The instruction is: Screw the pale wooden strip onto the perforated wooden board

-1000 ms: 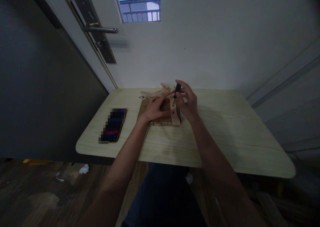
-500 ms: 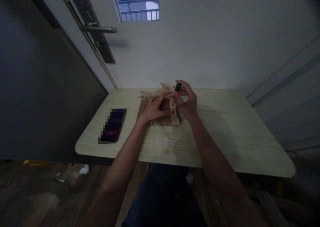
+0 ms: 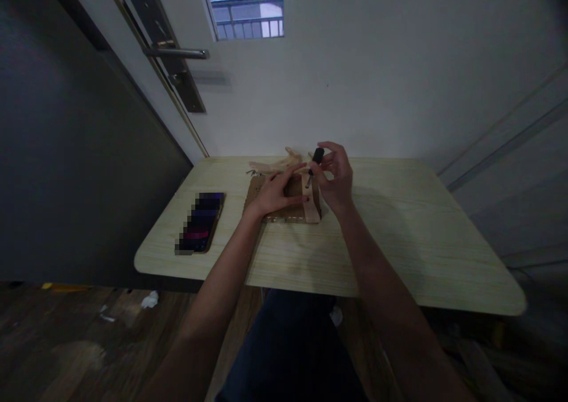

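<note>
A piece of brown cardboard point(image 3: 286, 216) lies on the table, with a pale wooden strip point(image 3: 312, 213) along its right side. My left hand point(image 3: 271, 198) rests flat on the cardboard, fingers spread, thumb and fingertips reaching the strip. Between the thumb and fingers of my right hand point(image 3: 338, 180) is a small black-handled screwdriver point(image 3: 318, 155), tilted, its metal end down at the strip. Whether that end touches a screw is too small to tell. Behind the cardboard lie pale wooden pieces point(image 3: 290, 156), partly hidden by my left hand.
A phone point(image 3: 205, 221) lies on the left part of the light wood-grain table point(image 3: 421, 236). Beyond the table's back edge stands a white door point(image 3: 377, 65) with a metal handle point(image 3: 181, 53). Crumpled white paper point(image 3: 149, 299) is on the floor.
The screwdriver's handle and my right hand have shifted very slightly to the right. My left hand stays in place on the cardboard.
</note>
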Tool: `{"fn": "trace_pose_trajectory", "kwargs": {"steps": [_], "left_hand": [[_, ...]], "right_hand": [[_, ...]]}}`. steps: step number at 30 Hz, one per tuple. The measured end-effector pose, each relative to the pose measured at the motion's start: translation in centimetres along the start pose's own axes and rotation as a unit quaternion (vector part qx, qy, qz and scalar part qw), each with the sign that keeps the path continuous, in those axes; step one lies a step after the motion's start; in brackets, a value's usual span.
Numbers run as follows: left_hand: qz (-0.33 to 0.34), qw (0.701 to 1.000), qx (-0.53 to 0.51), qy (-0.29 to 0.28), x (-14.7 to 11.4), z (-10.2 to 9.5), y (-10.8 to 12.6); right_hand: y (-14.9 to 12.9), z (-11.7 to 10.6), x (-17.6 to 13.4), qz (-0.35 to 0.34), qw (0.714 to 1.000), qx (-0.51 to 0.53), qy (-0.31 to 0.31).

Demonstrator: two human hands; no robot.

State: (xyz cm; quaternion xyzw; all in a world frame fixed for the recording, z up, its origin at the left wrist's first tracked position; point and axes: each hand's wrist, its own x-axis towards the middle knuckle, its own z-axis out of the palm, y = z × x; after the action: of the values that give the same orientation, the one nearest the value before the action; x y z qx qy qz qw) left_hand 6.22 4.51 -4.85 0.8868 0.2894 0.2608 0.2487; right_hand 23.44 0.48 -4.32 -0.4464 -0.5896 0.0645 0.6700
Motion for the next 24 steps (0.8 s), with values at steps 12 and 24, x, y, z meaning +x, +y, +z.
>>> {"fn": "trace_pose_trajectory", "kwargs": {"steps": [12,24], "left_hand": [[0.02,1.0,-0.008,0.004,0.03,-0.06,-0.05],[0.009,1.0,0.004,0.003,0.03,0.07,-0.4]], "right_hand": [[-0.61,-0.48,0.0,-0.01,0.997,0.034,-0.071],[0.11,0.11,-0.03,-0.004,1.0,-0.003,0.01]]}}
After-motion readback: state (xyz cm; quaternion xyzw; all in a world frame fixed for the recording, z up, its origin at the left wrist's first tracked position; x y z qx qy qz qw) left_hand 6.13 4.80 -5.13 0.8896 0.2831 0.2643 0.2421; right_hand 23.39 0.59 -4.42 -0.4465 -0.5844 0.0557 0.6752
